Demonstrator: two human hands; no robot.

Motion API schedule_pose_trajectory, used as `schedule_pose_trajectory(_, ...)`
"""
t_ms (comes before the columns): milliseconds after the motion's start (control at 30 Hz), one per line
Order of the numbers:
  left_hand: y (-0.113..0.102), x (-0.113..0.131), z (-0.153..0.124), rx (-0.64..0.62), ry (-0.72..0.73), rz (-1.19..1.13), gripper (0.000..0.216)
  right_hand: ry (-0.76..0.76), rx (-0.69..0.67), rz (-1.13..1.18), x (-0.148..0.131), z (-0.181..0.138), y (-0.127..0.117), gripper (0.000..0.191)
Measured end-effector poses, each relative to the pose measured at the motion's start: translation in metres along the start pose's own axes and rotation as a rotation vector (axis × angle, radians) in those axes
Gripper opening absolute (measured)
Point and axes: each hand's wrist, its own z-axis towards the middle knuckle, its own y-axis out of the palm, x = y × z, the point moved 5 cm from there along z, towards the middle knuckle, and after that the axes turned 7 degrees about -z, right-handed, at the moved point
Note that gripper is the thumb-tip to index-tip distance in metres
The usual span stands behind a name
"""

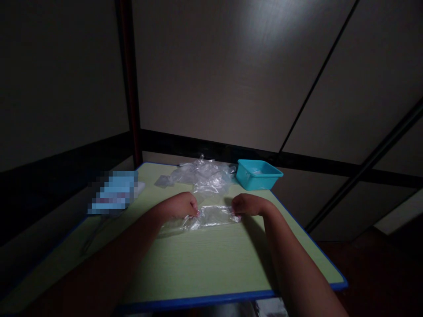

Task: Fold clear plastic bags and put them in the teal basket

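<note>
A clear plastic bag point(214, 215) is stretched between my two hands, just over the tabletop. My left hand point(185, 205) is closed on its left part, and some crinkled film trails out below and left of the fingers. On the other side, my right hand point(246, 205) pinches the bag's right end. Beyond my hands lies a heap of crumpled clear plastic bags point(206, 174), its near edge close to the bag I hold.
The pale green table point(198, 268) has a blue edge. At its far right corner stands a turquoise plastic basket point(259, 178). A blurred-out blue item point(115, 191) lies at the left side, with a thin cord-like strip beside it. Wood panels rise behind.
</note>
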Motion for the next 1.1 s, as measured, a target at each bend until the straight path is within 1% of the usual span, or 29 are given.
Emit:
schedule_pose_trajectory(200,-0.0045,0.0007,0.0000,0.041,0.026,0.044,0.025,0.057,-0.034,0.036,0.0042,0.0030,0.0054,0.018)
schedule_pose_trajectory(300,-0.0073,0.0009,-0.0016,0.015,0.031,0.080,0.028,0.070,-0.022,0.029,0.0051,0.0032,0.0045,0.018)
schedule_pose_trajectory(400,-0.0070,0.0034,-0.0022,-0.021,0.070,0.091,0.023,0.062,0.020,0.006,0.0045,0.0028,0.0012,0.021)
schedule_pose_trajectory(567,-0.0050,0.0078,-0.0017,-0.015,0.131,0.079,0.017,0.093,0.073,-0.019,0.0040,0.0017,-0.0028,0.018)
schedule_pose_trajectory(800,-0.0039,0.0021,0.0033,0.011,0.164,0.091,0.018,0.117,0.068,-0.007,0.0055,0.0039,0.0006,0.018)
schedule_pose_trajectory(1100,-0.0041,-0.0015,0.0068,0.066,0.166,0.115,0.017,0.165,0.065,0.023,0.0083,0.0043,0.0001,0.023)
